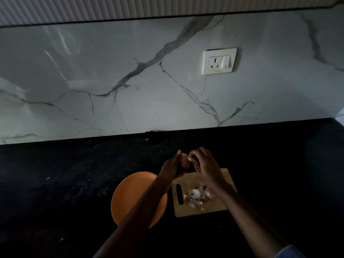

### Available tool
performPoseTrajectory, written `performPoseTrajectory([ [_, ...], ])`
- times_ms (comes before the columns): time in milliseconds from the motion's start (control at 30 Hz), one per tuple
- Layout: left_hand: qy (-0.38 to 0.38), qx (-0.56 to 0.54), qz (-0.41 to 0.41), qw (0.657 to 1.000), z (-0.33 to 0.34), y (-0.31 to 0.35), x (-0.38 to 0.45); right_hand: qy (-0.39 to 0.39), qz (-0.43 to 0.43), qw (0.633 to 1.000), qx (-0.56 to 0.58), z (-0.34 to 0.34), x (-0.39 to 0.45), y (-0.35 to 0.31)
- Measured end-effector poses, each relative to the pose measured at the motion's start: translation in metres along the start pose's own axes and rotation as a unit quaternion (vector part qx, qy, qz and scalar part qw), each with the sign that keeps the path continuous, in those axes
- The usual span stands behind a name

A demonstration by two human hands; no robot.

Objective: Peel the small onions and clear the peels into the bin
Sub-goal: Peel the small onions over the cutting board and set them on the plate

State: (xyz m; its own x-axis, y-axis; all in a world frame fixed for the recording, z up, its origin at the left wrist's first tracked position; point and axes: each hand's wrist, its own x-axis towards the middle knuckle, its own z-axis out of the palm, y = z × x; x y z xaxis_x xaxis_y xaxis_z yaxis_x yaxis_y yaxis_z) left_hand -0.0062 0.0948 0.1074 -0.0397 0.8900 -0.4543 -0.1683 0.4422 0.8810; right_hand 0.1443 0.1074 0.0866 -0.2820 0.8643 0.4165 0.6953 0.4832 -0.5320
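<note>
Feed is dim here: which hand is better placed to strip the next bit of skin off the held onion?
Probably the right hand: its fingers already pinch at the onion, which the left hand grips above the cutting board.

Dim shot w/ soft glare on marble wall (pixel 130 81), counter (pixel 55 174) near-black, edges bowed.
</note>
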Motion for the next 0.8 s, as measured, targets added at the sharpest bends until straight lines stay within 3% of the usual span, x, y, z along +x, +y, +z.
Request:
performPoseTrajectory([
  [200,-0.005,-0.053,0.028,0.998,-0.007,0.002,0.001,-0.012,0.038,0.998,0.042,0.003,-0.006,0.004],
  [467,-0.025,-0.035,0.058,0.997,-0.015,-0.002,0.005,-0.058,0.111,0.989,0.080,-0.003,-0.003,0.011],
  [600,-0.062,-0.001,0.107,0.992,-0.015,-0.007,0.005,-0.031,0.191,0.959,0.209,-0.006,0.004,-0.002],
  [800,-0.042,-0.022,0.112,0.993,-0.014,-0.013,0.004,0.016,0.260,0.910,0.322,-0.006,0.009,-0.009],
])
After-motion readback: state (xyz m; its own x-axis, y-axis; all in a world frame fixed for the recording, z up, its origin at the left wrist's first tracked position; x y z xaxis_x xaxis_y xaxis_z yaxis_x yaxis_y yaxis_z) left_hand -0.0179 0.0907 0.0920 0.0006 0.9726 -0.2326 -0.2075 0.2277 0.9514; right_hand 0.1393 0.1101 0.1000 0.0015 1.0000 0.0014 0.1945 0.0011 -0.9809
